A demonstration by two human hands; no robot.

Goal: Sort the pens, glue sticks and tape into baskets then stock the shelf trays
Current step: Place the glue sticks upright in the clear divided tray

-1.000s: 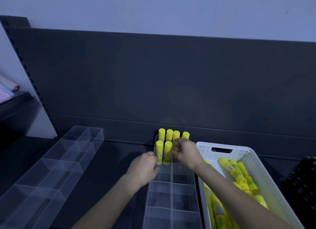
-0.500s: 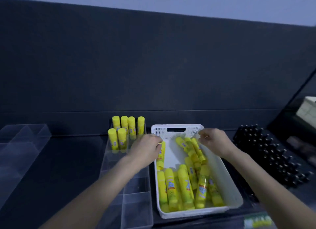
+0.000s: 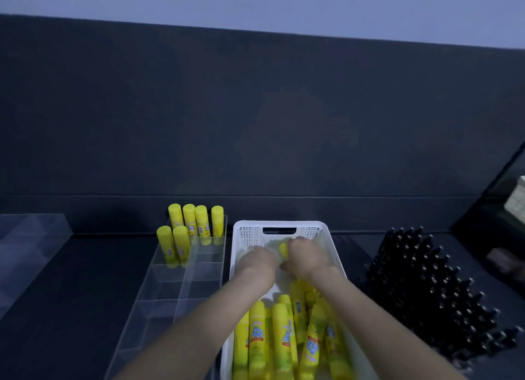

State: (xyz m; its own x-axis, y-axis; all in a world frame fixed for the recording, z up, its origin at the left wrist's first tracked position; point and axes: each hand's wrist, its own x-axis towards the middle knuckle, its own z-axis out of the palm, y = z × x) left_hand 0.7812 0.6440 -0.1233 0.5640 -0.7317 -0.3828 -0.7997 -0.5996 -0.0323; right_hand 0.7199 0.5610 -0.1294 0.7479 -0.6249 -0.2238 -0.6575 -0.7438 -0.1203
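Shelf-top basket [image 3: 250,233]: right hand [image 3: 308,259] grips glue stick [image 3: 283,249], left hand [image 3: 257,262] beside.

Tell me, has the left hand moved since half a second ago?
Yes. Against the basket, the left hand went right: from the left rim to inside, near the far wall, beside the right hand gripping a glue stick.
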